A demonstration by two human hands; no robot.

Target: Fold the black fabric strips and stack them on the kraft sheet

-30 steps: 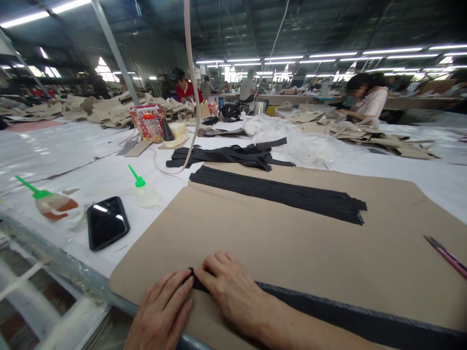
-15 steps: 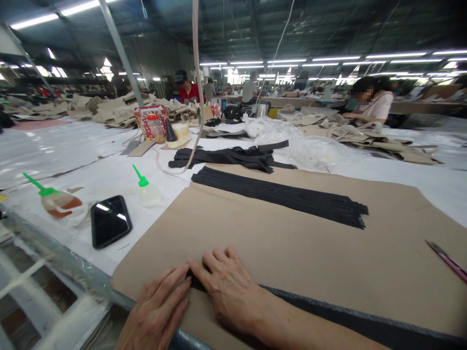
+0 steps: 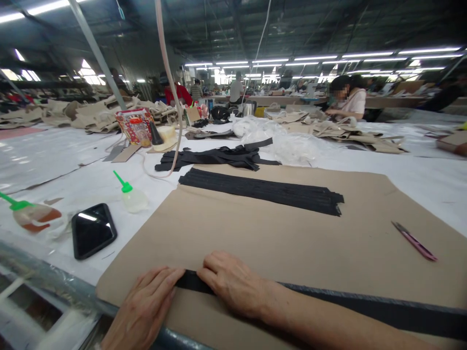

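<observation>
**Although much lies in order, the work looks only partly done**

While we look at the lower middle of the frame, we see a long black strip [image 3: 401,313] lying across the tan sheet [image 3: 226,228] and running out at the lower right edge. The left hand [image 3: 144,304] has its fingers rather straight and pressed together, with the tips at the left end of the strip. Just to its right, the right hand [image 3: 233,282] rests over the strip with its fingers bent; whether either hand pinches the strip, we cannot tell.

About the progress, we can judge only in part. Near the centre, a flat bundle of black strips [image 3: 262,191] lies on the same sheet; we take it as already put in order, but cannot tell if these pieces are finished or waiting. Just above it, a loose heap of black strips [image 3: 211,158] lies tangled, which we judge as not yet arranged. The long strip is laid out, but its left end seems to us unfinished. At the right, the small pink cutter [image 3: 416,243] lies apart from both hands.
</observation>
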